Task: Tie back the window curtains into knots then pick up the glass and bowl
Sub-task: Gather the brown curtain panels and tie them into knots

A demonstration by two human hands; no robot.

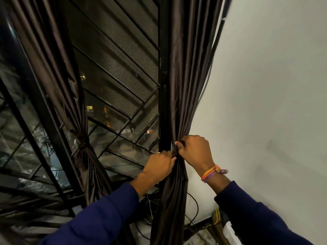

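A dark brown satin curtain hangs on the right side of the window, bunched tight at mid-height. My left hand grips the bunched cloth from the left, and my right hand grips it from the right, just above, fingers curled into the folds. Coloured thread bands circle my right wrist. On the left side of the window a second dark brown curtain hangs with a knot tied in it. No glass or bowl is in view.
Behind the curtains is a window with black metal bars and mesh, dark outside with a few lights. A white wall fills the right. Black cables loop below the curtain, near a dark ledge at the bottom right.
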